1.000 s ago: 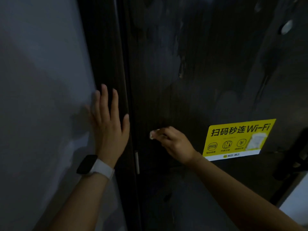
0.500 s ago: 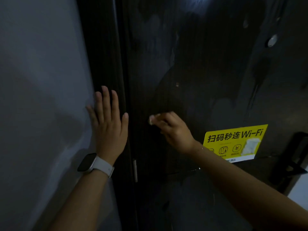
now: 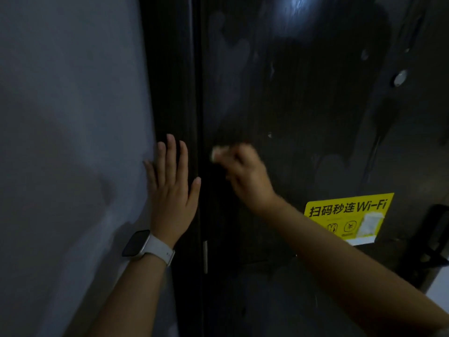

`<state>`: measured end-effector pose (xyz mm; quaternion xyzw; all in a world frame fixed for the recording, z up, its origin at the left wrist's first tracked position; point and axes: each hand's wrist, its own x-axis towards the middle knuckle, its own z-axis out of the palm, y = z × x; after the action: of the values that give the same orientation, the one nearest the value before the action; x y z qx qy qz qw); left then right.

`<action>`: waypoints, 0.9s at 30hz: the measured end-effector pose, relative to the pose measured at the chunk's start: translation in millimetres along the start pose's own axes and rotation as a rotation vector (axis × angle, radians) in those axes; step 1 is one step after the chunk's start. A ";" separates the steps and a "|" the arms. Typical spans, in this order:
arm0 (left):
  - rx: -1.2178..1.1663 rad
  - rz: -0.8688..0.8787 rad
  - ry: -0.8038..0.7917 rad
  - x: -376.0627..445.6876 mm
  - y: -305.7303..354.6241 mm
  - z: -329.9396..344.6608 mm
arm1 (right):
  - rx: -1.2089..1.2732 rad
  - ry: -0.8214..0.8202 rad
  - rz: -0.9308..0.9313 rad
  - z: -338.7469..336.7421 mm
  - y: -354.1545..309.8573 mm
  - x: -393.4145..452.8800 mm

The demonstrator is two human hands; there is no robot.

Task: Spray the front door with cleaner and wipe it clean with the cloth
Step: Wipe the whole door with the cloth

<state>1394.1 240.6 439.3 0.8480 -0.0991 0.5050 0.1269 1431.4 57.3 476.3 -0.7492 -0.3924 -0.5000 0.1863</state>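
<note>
Wiping seems midway: the right hand (image 3: 245, 176) is pinching a small pale cloth wad (image 3: 218, 152) against the streaky dark glossy door (image 3: 303, 105), while the left hand (image 3: 172, 183), at nine o'clock, is resting flat-fingered on the frame.

Dark door (image 3: 303, 105), smeared; yellow Wi-Fi sticker (image 3: 347, 215) stuck on it, black handle (image 3: 435, 239) at right edge.

Left hand (image 3: 171, 188) flat, fingers straight and close together, pointing up, thumb out to the right; bare left forearm rising from the lower edge. Right hand (image 3: 245, 176) blurred, fingers curled, pinching something small and pale at the fingertips (image 3: 220, 152); bare right forearm stretched in from the lower right corner.
</note>
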 end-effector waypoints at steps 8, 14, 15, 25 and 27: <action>0.048 0.009 0.002 0.2 0.1 2.2 | -0.002 0.198 0.076 -44.7 20.0 75.2; 0.041 0.043 0.021 -0.1 -3.0 0.9 | -0.038 0.125 -0.042 -20.0 -0.3 74.8; 0.046 0.045 0.025 0.4 -3.3 1.4 | -0.048 0.029 -0.141 -14.1 -1.9 53.4; 0.124 0.037 0.021 0.2 -2.9 4.2 | -0.011 0.240 0.027 -63.6 11.7 164.3; 0.122 0.046 0.024 -0.2 -4.1 3.7 | -0.062 0.294 0.007 -65.9 12.6 190.8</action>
<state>1398.3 243.3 437.0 0.8455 -0.0860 0.5230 0.0646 1438.1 81.8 676.9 -0.6748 -0.3424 -0.6156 0.2203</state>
